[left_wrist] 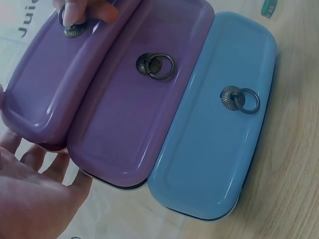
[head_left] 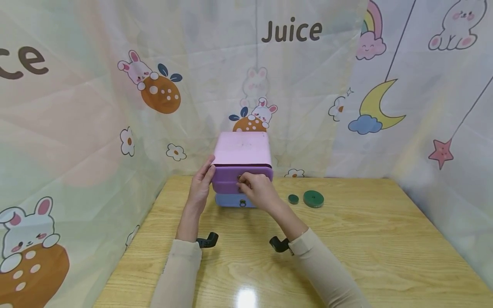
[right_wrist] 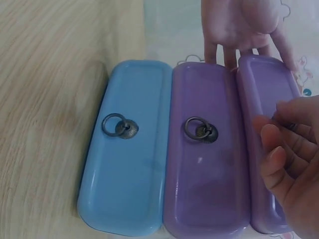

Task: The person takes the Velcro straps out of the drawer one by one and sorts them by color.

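Note:
A small drawer cabinet (head_left: 242,147) with a pink top stands at the back of the table. Its front has an upper purple drawer (left_wrist: 45,84), a middle purple drawer (left_wrist: 129,114) and a blue drawer (left_wrist: 209,134) at the bottom, each with a ring pull. The upper drawer sits a little forward of the others, with a dark gap along its top edge. My right hand (head_left: 257,187) pinches the upper drawer's ring pull (left_wrist: 75,30) between thumb and fingers. Extended fingers of my left hand (head_left: 200,186) rest against the cabinet's left side.
Right of the cabinet lie a small green disc (head_left: 293,199) and a larger green disc (head_left: 313,199) on the wooden table (head_left: 346,239). Patterned cloth (head_left: 308,85) hangs behind and on both sides. Black mounts (head_left: 208,240) stick out from the wrists.

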A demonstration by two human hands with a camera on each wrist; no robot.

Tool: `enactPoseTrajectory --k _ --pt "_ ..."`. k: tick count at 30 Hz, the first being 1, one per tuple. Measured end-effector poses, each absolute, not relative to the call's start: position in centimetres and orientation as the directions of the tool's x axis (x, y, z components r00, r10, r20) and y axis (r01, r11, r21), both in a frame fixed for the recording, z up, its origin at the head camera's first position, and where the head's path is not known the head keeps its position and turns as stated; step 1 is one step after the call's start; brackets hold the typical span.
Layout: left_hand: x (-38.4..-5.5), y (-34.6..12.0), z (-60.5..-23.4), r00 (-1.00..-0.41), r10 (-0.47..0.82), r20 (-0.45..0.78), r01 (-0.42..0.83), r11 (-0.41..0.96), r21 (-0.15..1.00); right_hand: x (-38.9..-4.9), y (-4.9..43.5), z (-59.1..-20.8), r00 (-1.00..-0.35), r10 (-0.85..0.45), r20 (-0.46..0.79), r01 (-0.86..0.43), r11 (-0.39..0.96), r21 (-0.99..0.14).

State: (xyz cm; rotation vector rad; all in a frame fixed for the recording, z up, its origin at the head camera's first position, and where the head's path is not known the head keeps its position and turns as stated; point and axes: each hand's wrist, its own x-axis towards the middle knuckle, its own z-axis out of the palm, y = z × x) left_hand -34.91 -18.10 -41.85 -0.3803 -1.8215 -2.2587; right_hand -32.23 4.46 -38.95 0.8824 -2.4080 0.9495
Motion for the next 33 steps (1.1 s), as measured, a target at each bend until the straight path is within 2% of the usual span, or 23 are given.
enactPoseTrajectory --k 14,27,33 --pt "-35.2 -18.0 -42.1 -0.938 -0.015 0.345 0.34 -0.215 0.915 -33.5 4.3 -39.1 -0.745 -0.382 0.547 -0.65 0.601 -0.465" --pt "-35.0 -17.9 -42.1 -0.939 -0.019 0.343 0.34 -0.203 0.918 -34.0 4.3 -39.3 -0.741 -0.372 0.559 -0.651 0.603 -0.462" --pt "-34.9 -17.6 -42.0 -0.941 -0.063 0.334 0.34 -0.171 0.925 -34.0 4.2 -39.2 -0.752 -0.37 0.545 -0.638 0.615 -0.463"
